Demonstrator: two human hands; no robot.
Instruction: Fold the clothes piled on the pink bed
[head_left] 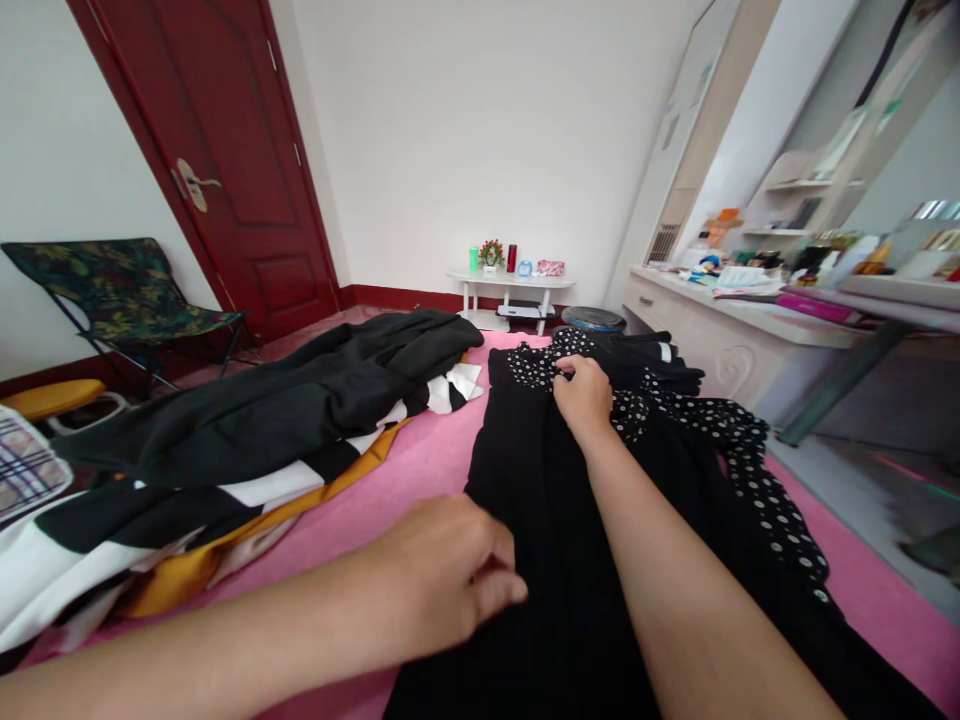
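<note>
A black dress [555, 520] with white polka-dot collar and sleeves lies spread on a pink bed cover [420, 460]. My right hand [581, 395] reaches far forward and pinches the dotted fabric near the neckline, fingers closed on it. My left hand [450, 570] is near me at the dress's left edge, its fingers curled and gripping the black cloth there.
A heap of dark, white and mustard clothes [247, 430] covers the bed's left side. Beyond stand a folding chair [120, 290], a red door [217, 150], a small white table [510, 285] with trinkets, and a cluttered dresser [735, 320] at right.
</note>
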